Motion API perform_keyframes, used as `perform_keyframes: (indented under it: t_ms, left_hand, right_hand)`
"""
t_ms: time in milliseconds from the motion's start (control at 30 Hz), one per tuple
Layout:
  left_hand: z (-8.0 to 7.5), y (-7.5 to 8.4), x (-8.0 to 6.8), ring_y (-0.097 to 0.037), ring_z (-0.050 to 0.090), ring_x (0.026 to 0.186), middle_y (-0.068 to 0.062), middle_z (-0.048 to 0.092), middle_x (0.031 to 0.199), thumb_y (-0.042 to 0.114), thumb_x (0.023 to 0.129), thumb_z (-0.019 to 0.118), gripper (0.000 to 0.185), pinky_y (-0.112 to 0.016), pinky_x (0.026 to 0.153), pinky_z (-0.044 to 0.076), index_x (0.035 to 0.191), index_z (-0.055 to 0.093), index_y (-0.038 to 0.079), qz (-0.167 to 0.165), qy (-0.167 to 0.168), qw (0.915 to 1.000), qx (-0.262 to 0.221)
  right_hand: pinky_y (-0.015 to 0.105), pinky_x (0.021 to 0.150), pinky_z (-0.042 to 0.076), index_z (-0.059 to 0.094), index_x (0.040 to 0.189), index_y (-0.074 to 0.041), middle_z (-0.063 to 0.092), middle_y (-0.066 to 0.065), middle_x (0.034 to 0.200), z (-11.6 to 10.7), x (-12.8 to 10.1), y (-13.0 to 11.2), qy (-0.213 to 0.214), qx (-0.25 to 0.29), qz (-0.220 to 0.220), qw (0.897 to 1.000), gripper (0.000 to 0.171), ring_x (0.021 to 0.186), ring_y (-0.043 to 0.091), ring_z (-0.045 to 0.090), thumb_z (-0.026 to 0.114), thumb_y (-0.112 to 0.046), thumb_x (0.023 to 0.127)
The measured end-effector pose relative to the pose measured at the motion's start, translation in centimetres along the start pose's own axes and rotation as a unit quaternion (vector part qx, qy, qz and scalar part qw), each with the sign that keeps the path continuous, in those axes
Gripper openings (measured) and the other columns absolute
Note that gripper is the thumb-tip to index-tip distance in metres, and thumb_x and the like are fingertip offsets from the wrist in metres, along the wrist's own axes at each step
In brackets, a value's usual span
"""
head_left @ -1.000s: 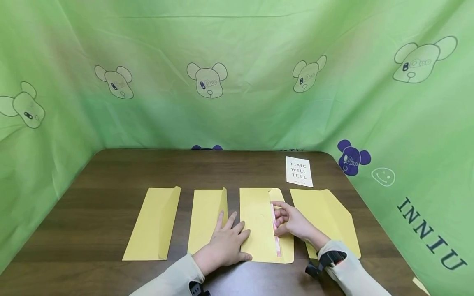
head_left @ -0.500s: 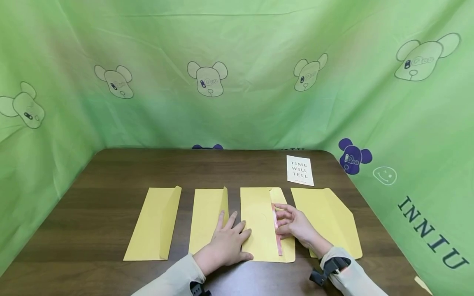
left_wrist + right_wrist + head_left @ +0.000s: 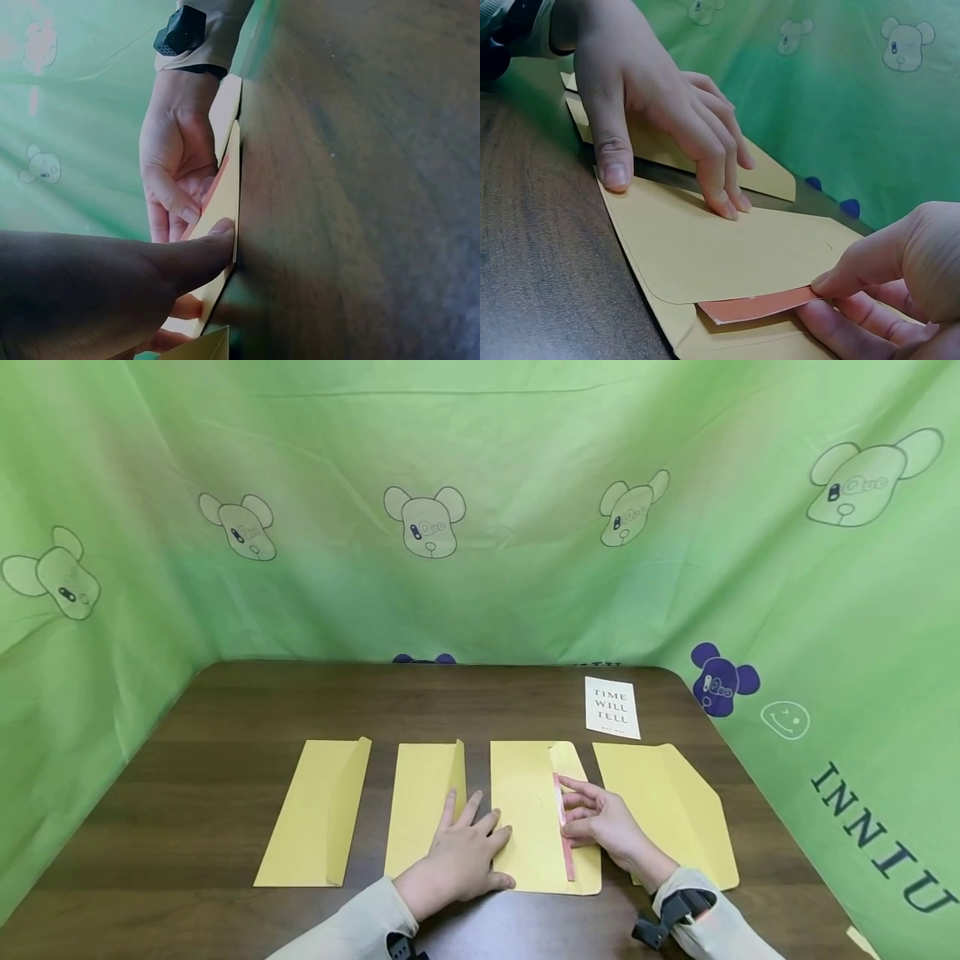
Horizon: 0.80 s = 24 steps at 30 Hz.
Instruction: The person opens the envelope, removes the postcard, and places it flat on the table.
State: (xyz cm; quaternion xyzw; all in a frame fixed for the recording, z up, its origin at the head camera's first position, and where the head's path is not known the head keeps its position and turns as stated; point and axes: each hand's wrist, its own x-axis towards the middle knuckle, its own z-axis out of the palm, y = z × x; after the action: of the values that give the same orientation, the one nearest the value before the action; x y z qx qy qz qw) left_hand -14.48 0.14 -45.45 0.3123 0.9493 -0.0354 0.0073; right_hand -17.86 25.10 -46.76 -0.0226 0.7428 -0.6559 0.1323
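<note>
Head view: sliding pink card (image 3: 563, 827) under envelope (image 3: 528, 814) flap, third in row on table (image 3: 225, 727).
Left hand (image 3: 463, 852) flat, pinning envelope; right hand (image 3: 600, 822) pinching card. Best kept parallel to flap edge, pressed firmly.

A yellow envelope (image 3: 528, 814) lies flat at lower centre of the head view. A reddish strip (image 3: 564, 827) runs along its right side, under the flap edge.

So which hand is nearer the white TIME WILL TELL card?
Right. The right hand lies below the card, pinching the envelope's red strip; the left hand presses the envelope farther left.
</note>
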Motion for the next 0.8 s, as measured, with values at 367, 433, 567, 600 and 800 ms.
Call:
perform_keyframes:
  t_ms: [367,433,567,600,800]
  left_hand:
    - [0.3,0.0,-0.2,-0.030,0.035,0.142,0.005,0.049,0.147,0.072,0.086,0.055,0.069,-0.058,0.115,0.018,0.142,0.055,0.031,-0.003,0.001,1.0000,-0.003]
    - [0.3,0.0,-0.2,-0.030,0.034,0.142,0.005,0.049,0.148,0.072,0.086,0.055,0.069,-0.058,0.115,0.017,0.142,0.055,0.031,-0.004,-0.003,1.0000,-0.004]
    - [0.2,0.0,-0.3,-0.030,0.034,0.143,0.005,0.049,0.148,0.072,0.086,0.054,0.070,-0.058,0.115,0.016,0.142,0.055,0.031,-0.005,-0.008,1.0000,-0.001]
    - [0.2,0.0,-0.3,-0.030,0.033,0.143,0.005,0.049,0.148,0.072,0.086,0.054,0.070,-0.058,0.115,0.016,0.142,0.055,0.031,-0.005,-0.007,1.0000,0.000]
    - [0.2,0.0,-0.1,-0.029,0.033,0.143,0.006,0.049,0.148,0.072,0.086,0.054,0.070,-0.058,0.115,0.016,0.142,0.055,0.031,-0.003,-0.003,1.0000,0.001]
  right_hand:
    - [0.036,0.063,0.060,0.040,0.147,0.007,0.061,0.013,0.103,-0.4,0.1,0.1,0.027,-0.024,0.000,0.999,0.080,0.076,0.016,0.065,0.070,0.014,0.073]
    - [0.035,0.063,0.060,0.040,0.147,0.008,0.061,0.012,0.103,-0.5,0.0,0.1,0.029,-0.023,-0.001,0.999,0.080,0.077,0.016,0.065,0.070,0.014,0.072]
    - [0.034,0.064,0.060,0.039,0.147,0.009,0.060,0.010,0.105,-0.5,-0.3,0.1,0.039,-0.005,-0.002,0.999,0.079,0.077,0.014,0.065,0.068,0.015,0.074]
    - [0.034,0.064,0.060,0.038,0.147,0.009,0.060,0.010,0.105,-0.5,-0.4,0.0,0.040,0.000,-0.003,0.999,0.078,0.077,0.013,0.065,0.067,0.016,0.075]
    - [0.036,0.061,0.060,0.036,0.149,0.008,0.058,0.013,0.114,-1.0,-0.7,0.0,0.051,-0.003,0.003,0.999,0.076,0.078,0.015,0.066,0.063,0.016,0.078]
